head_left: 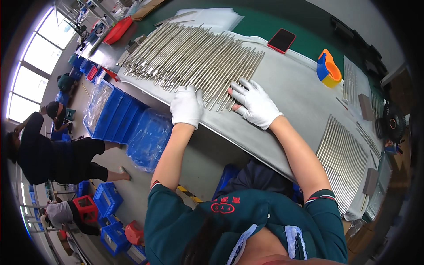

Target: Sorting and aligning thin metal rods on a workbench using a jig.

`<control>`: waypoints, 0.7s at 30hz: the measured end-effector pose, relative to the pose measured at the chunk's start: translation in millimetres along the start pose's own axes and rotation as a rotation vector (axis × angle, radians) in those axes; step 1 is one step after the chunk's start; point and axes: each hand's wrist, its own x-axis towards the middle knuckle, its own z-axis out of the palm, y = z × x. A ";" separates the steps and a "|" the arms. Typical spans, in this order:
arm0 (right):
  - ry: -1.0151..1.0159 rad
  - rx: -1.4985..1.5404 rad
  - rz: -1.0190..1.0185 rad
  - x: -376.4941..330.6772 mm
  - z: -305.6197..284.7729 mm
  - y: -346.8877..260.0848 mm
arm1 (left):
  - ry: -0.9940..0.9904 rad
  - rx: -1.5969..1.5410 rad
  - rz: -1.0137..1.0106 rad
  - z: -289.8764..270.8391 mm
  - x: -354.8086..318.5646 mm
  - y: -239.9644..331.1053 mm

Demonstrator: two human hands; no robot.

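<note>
A wide heap of thin silvery metal rods (176, 55) lies slantwise on the grey-covered table (282, 88). At the heap's near edge my left hand (186, 106), in a white glove, has its fingers curled over the rod ends; the fingertips are partly hidden. My right hand (256, 105), also gloved but with a couple of bare fingertips showing, rests on the right-hand rods with its fingers apart. A second group of rods (342, 159) lies in neat parallel order on the right side of the table.
A red-edged phone (282, 40) and a blue, yellow and orange tape dispenser (329, 70) sit behind. Clear plastic sheets (216, 20) lie at the back. A black fan (392, 121) stands far right. Blue crates (117, 110) adjoin the table's left; other people (57, 154) are beyond.
</note>
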 end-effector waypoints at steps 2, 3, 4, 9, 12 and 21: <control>0.008 0.003 -0.004 0.1 0.7 0.4 | -0.031 0.012 -0.033 -2.5 2.3 2.4; 0.010 0.009 -0.008 0.7 1.2 0.3 | -0.030 0.013 -0.032 -5.1 4.6 1.8; 0.010 0.017 -0.013 0.0 1.0 0.4 | -0.120 0.022 -0.108 -11.0 6.7 2.3; 0.015 0.036 -0.006 0.3 -2.6 0.3 | -0.275 -0.008 -0.201 -14.7 5.1 -11.9; 0.021 0.036 -0.004 0.4 -0.4 0.3 | -0.295 -0.031 -0.170 -16.9 9.7 -14.9; 0.012 0.056 -0.003 0.8 -3.6 -0.5 | -0.330 0.050 0.032 -9.0 31.4 -20.8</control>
